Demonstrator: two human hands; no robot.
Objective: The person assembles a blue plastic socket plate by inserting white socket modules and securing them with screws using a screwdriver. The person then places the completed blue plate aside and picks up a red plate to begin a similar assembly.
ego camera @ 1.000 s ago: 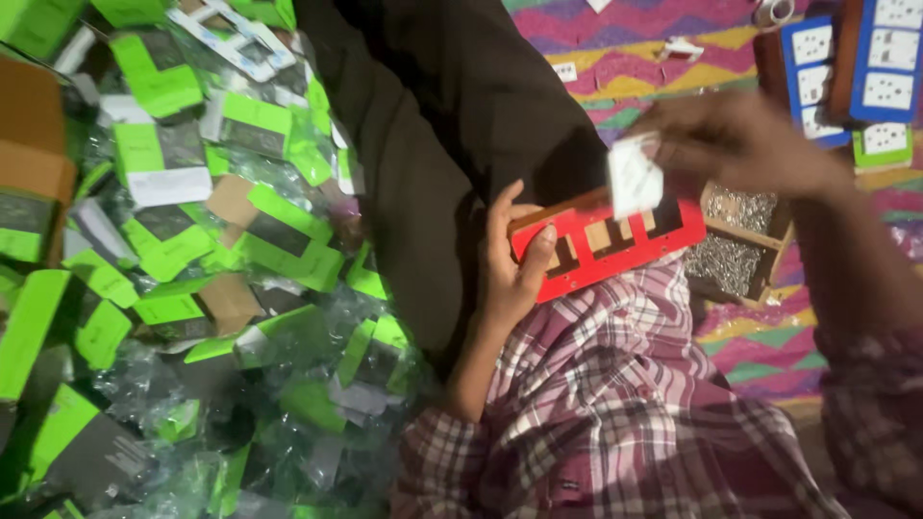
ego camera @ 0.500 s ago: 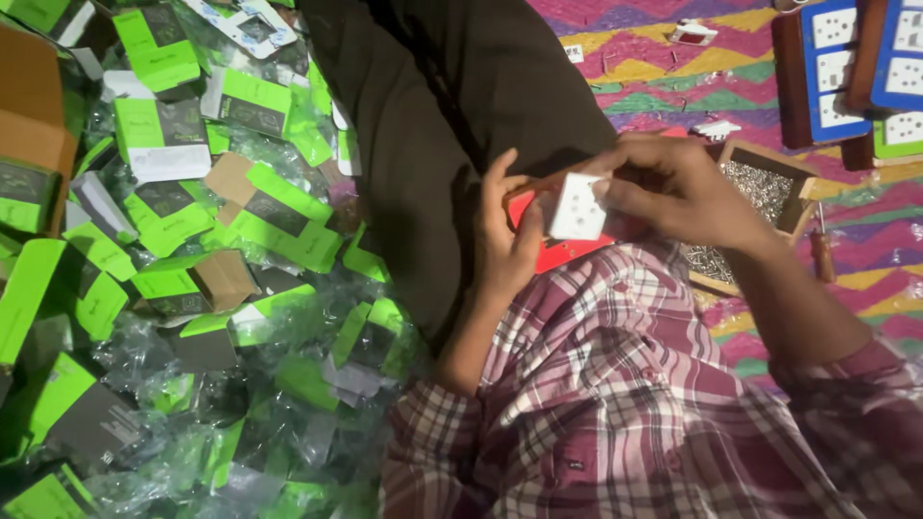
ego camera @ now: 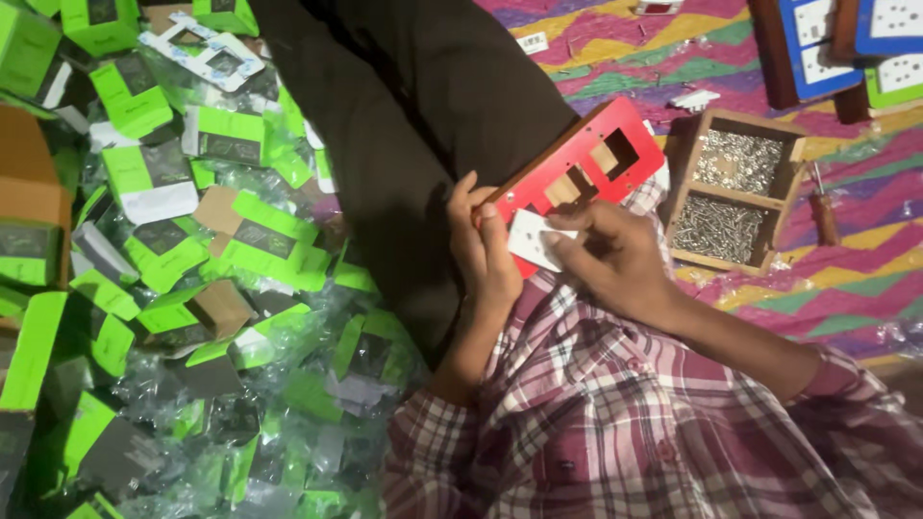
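Note:
A red board (ego camera: 586, 163) with rectangular cut-outs rests on my lap, its far end tilted up to the right. My left hand (ego camera: 486, 245) grips its near left edge, thumb on top. My right hand (ego camera: 611, 255) presses a small white socket piece (ego camera: 531, 237) against the near end of the red board, fingers curled over it. Both sleeves are plaid.
A heap of green and grey packets (ego camera: 163, 259) in clear plastic fills the left. A wooden box of screws (ego camera: 735, 187) sits right of the board, a screwdriver (ego camera: 822, 207) beside it. Blue boards with white sockets (ego camera: 846, 34) lie at the top right on a striped mat.
My right hand brought the white piece down from above the board to its near end. The board has tilted and more of its red face shows.

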